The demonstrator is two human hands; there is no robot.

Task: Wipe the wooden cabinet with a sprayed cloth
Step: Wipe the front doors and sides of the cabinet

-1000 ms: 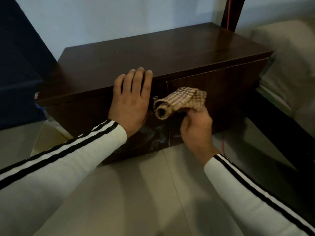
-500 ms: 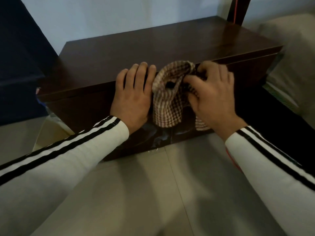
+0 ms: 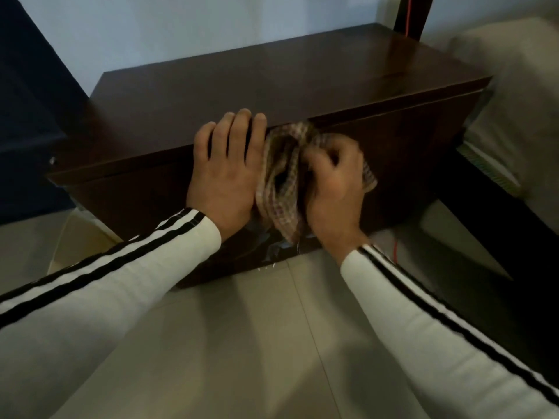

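Indoors, dark cabinet [image 3: 272, 83] on pale tiles [image 3: 242, 343]; left hand [image 3: 225, 173] flat, right hand [image 3: 332, 189] tight around cloth [image 3: 281, 176].

Cloth [image 3: 279, 189] partly behind blurred right hand [image 3: 332, 189]

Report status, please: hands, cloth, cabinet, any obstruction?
Left hand flat on cabinet front edge. Right hand grips checked cloth against cabinet front. No obstruction visible.
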